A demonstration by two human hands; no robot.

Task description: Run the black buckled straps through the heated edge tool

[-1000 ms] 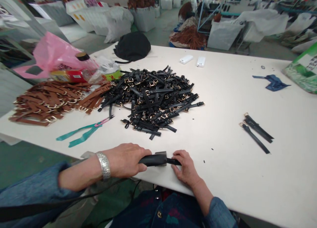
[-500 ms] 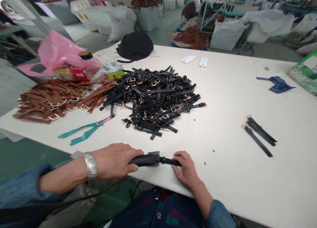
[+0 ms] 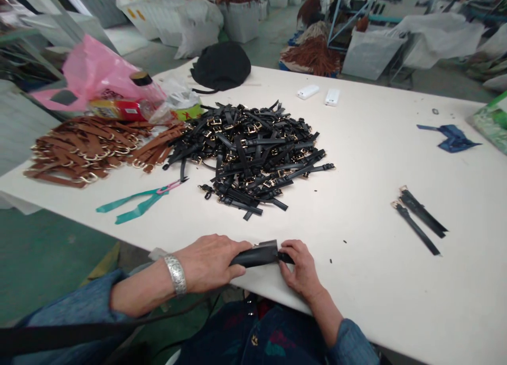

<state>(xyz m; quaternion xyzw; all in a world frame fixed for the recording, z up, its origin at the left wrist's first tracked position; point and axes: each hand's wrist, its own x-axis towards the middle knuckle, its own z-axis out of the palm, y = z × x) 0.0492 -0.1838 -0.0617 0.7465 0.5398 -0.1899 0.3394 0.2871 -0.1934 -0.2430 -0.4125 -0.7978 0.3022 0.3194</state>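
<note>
My left hand, with a silver bracelet on its wrist, is closed around a black handheld tool with a flat, greyish end; its exact kind I cannot make out. My right hand pinches a short black buckle strap right against the tool's end. Most of that strap is hidden by the fingers and the tool. Beyond both hands lies a heap of black straps with gold buckles. Several finished-looking black straps lie apart on the right.
Brown buckle straps are piled at the left, before a pink plastic bag. Teal-handled scissors rest near the front edge. A black cap, two white devices and a blue cloth piece lie farther back on the white table.
My left hand has moved the tool to the right, closing the gap to my right hand and covering the strap's buckle end. My right hand still pinches the strap.
</note>
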